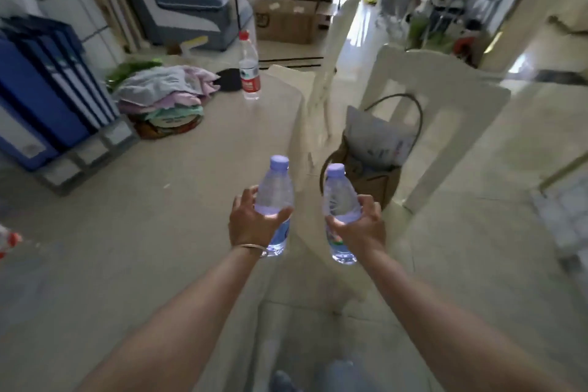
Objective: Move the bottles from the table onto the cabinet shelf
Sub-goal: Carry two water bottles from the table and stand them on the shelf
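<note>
Left hand (251, 223) grips left purple-capped bottle (275, 197) over table (178, 200) edge — upright, cap away from camera. Right hand (358, 226) grips right purple-capped bottle (339, 204) just past table edge, same tilt. Red-capped bottle (249, 71) stands upright at table's far end.

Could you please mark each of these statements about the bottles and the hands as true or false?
1. Each hand holds a purple-capped bottle. True: left hand grips one purple-capped bottle, right hand the other purple-capped bottle.
2. The red-capped bottle lies on its side. False: it stands upright on the table.
3. A folded clothes pile sits on the table. True.
4. The left wrist is bare. False: it wears a bracelet.
</note>
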